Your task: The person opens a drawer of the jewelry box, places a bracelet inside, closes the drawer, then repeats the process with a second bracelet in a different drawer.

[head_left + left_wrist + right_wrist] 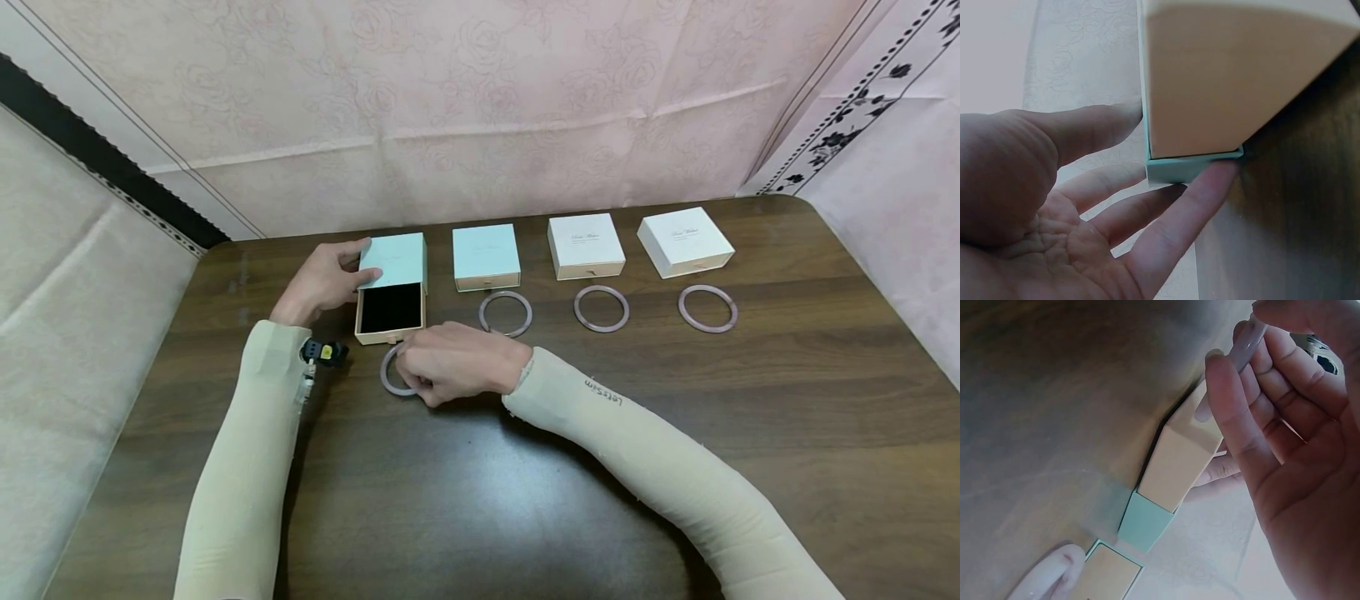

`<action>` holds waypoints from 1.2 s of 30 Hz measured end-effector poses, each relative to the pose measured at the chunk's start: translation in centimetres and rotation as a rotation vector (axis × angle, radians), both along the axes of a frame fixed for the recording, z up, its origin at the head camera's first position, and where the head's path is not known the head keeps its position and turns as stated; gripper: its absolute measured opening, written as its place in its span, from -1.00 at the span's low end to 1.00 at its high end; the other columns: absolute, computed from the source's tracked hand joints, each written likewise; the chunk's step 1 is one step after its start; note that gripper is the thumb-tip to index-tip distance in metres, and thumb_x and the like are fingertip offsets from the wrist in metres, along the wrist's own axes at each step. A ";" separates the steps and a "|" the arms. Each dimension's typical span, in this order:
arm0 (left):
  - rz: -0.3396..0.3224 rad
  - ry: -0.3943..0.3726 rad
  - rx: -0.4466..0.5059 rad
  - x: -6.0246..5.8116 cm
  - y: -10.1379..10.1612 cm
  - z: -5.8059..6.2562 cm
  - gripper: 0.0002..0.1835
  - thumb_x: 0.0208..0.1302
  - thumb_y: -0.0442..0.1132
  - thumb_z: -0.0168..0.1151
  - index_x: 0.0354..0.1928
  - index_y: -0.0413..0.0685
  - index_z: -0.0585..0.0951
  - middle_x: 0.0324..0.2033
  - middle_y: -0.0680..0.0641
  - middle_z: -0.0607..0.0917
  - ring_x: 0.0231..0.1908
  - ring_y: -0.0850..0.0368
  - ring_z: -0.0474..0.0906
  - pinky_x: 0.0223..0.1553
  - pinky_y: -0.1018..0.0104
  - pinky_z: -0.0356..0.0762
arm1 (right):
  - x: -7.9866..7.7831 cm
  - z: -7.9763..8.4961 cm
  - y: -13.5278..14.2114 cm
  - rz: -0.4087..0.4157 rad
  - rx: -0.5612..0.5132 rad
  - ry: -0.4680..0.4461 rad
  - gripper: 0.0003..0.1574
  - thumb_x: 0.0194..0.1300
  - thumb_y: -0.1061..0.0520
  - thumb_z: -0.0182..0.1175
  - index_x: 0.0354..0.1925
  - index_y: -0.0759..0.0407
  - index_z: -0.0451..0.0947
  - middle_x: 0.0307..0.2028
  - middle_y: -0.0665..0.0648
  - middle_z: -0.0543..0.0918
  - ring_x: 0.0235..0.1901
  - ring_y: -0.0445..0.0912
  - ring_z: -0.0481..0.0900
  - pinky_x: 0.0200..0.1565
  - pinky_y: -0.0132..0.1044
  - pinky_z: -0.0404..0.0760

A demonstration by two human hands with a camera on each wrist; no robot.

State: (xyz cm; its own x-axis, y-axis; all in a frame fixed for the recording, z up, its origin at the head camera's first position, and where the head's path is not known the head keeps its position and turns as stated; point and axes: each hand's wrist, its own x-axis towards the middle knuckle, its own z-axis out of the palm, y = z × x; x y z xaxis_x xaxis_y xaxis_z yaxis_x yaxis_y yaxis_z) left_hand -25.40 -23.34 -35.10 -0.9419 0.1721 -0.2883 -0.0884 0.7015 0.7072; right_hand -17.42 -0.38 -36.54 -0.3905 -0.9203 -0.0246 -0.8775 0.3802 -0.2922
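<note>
At the left end of a row of boxes, my left hand (318, 281) grips the teal sleeve of a jewellery box (397, 252) between thumb and fingers. The box's cream drawer (1210, 87) is pulled out towards me, showing its black lining (392, 307). Just in front of the drawer, my right hand (457, 362) pinches a pale lilac bangle (385, 372) between thumb and fingers. In the right wrist view the held bangle (1249, 345) stands out from the fingertips, while part of its ring is hidden behind the hand in the head view.
To the right stand another teal box (485, 250) and two white boxes (585, 237) (684, 233), all closed. One bangle lies before each: the nearest (527, 317), the middle one (626, 310) and the far right one (734, 312). A patterned cloth (465, 108) hangs behind the wooden table (810, 400).
</note>
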 end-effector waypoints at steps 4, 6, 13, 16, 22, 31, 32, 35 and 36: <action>0.001 -0.007 0.004 0.0 0.0 0.0 -0.26 0.53 -0.07 0.16 0.62 0.14 0.10 0.57 -0.24 0.17 0.36 -0.22 0.46 0.21 -0.07 0.58 | 0.0 0.1 0.0 -0.003 0.003 0.000 -0.71 0.17 0.28 0.28 -0.59 -0.07 0.57 -0.43 -0.15 0.59 -0.38 -0.28 0.47 -0.33 -0.37 0.54; 0.001 -0.008 0.008 0.0 0.0 0.0 -0.26 0.53 -0.08 0.16 0.62 0.14 0.10 0.58 -0.24 0.17 0.38 -0.22 0.43 0.22 -0.07 0.58 | 0.0 0.2 0.0 -0.007 0.003 0.001 -0.71 0.17 0.28 0.27 -0.59 -0.07 0.57 -0.43 -0.15 0.58 -0.38 -0.28 0.46 -0.33 -0.36 0.54; 0.003 -0.014 0.017 -0.1 0.0 -0.1 -0.26 0.52 -0.06 0.17 0.62 0.16 0.10 0.57 -0.23 0.18 0.43 -0.19 0.37 0.22 -0.05 0.58 | -0.1 0.4 0.0 -0.009 -0.007 0.007 -0.71 0.19 0.27 0.25 -0.58 -0.06 0.58 -0.44 -0.16 0.58 -0.43 -0.30 0.45 -0.34 -0.38 0.52; 0.000 -0.010 0.011 -0.1 0.0 -0.1 -0.25 0.52 -0.04 0.17 0.62 0.18 0.10 0.57 -0.23 0.19 0.42 -0.19 0.39 0.21 -0.05 0.58 | -0.1 0.5 0.0 -0.006 -0.014 -0.006 -0.71 0.22 0.27 0.25 -0.58 -0.05 0.58 -0.44 -0.16 0.58 -0.42 -0.30 0.43 -0.37 -0.40 0.49; -0.005 -0.002 0.004 -0.1 -0.1 -0.1 -0.25 0.52 -0.03 0.17 0.62 0.16 0.10 0.55 -0.24 0.22 0.40 -0.19 0.41 0.20 -0.06 0.59 | -0.2 0.8 0.0 -0.008 -0.027 -0.014 -0.70 0.23 0.27 0.24 -0.58 -0.05 0.56 -0.45 -0.15 0.57 -0.39 -0.29 0.42 -0.39 -0.41 0.45; -0.007 -0.007 0.018 -0.1 -0.1 -0.1 -0.25 0.52 -0.07 0.17 0.62 0.13 0.09 0.58 -0.21 0.17 0.36 -0.21 0.45 0.22 -0.06 0.58 | 0.0 1.4 -0.2 -0.001 -0.034 0.014 -0.68 0.14 0.30 0.23 -0.62 -0.07 0.53 -0.48 -0.16 0.52 -0.36 -0.28 0.41 -0.40 -0.40 0.44; -0.007 -0.008 0.020 -0.1 -0.1 0.0 -0.25 0.53 -0.07 0.17 0.62 0.13 0.09 0.58 -0.21 0.16 0.36 -0.22 0.46 0.22 -0.06 0.58 | 0.0 1.5 -0.2 -0.002 -0.035 0.014 -0.68 0.14 0.31 0.23 -0.62 -0.06 0.53 -0.47 -0.16 0.52 -0.35 -0.28 0.41 -0.40 -0.40 0.45; -0.009 -0.010 0.023 -0.1 -0.1 -0.1 -0.25 0.53 -0.06 0.17 0.63 0.13 0.09 0.59 -0.20 0.15 0.37 -0.22 0.44 0.22 -0.07 0.58 | -0.1 1.6 -0.2 -0.008 -0.034 0.023 -0.68 0.14 0.30 0.23 -0.62 -0.06 0.53 -0.45 -0.16 0.52 -0.35 -0.28 0.42 -0.39 -0.40 0.46; -0.010 -0.012 0.024 -0.1 -0.1 -0.1 -0.25 0.53 -0.06 0.17 0.63 0.13 0.09 0.59 -0.20 0.14 0.38 -0.22 0.43 0.22 -0.07 0.58 | -0.2 1.6 -0.2 -0.008 -0.034 0.022 -0.69 0.14 0.30 0.23 -0.62 -0.06 0.54 -0.44 -0.15 0.52 -0.34 -0.28 0.42 -0.39 -0.40 0.46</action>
State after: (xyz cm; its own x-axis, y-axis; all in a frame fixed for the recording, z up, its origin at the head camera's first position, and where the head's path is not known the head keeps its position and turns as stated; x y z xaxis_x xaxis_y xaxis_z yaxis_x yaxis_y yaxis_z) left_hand -25.48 -23.45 -35.18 -0.9368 0.1880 -0.2949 -0.0901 0.6851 0.7229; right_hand -17.58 -0.53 -34.93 -0.3977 -0.9174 0.0157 -0.8810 0.3770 -0.2859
